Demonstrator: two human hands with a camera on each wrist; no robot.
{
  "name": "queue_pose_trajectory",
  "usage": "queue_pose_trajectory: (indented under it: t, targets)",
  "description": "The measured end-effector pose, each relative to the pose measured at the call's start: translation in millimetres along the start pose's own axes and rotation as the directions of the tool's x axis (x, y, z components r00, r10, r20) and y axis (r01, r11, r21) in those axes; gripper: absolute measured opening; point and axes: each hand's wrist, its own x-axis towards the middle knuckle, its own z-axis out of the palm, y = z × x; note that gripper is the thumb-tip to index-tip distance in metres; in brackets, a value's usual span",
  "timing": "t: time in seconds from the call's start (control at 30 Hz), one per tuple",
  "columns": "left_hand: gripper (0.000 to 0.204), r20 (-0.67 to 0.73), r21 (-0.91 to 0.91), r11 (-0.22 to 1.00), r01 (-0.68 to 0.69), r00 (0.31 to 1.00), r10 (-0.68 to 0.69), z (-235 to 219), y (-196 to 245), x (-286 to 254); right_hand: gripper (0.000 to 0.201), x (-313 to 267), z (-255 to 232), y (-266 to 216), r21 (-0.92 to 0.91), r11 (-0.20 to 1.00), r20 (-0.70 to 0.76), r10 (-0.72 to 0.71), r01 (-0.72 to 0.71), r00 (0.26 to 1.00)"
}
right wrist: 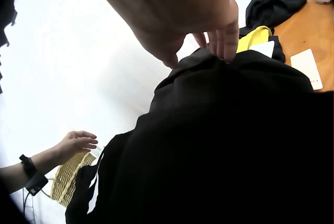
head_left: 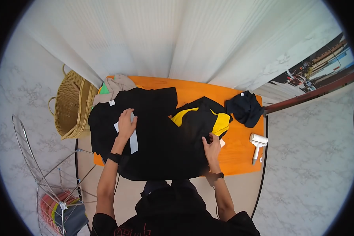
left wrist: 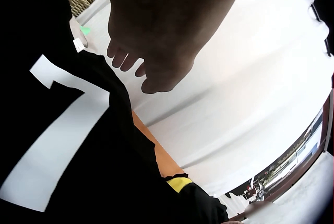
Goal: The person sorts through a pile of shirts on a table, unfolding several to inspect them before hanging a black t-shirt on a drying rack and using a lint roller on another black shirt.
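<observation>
A black T-shirt (head_left: 157, 145) with a white numeral 7 (left wrist: 68, 135) lies spread over the table. Above the numeral is my left hand (head_left: 126, 125), fingers loosely extended and nothing held; the left wrist view shows them apart from the cloth. At the shirt's right edge, my right hand (head_left: 212, 150) has thumb and fingers spread, with fingertips (right wrist: 228, 52) right at the black fabric. A black-and-yellow garment (head_left: 221, 124) lies partly under the shirt, beside that hand. The white neck label (head_left: 112, 103) shows at the shirt's upper left.
Left of the orange table (head_left: 244, 157) stands a wicker basket (head_left: 69, 104). Beige clothing (head_left: 120, 84) lies at the back left, a dark bundled garment (head_left: 244, 109) at the back right. A white lint roller (head_left: 258, 142) sits near the right edge. A wire rack (head_left: 63, 204) stands lower left.
</observation>
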Motion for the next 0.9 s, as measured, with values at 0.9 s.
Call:
queue_pose_trajectory:
  t: [0.9]
  targets:
    - [0.067,0.311,-0.263,0.965,-0.005,0.946,0.090,26.0,139.4,-26.7,0.021,47.7,-104.2,-81.4,0.918,-0.233,0.337,0.035,-0.321,0.941]
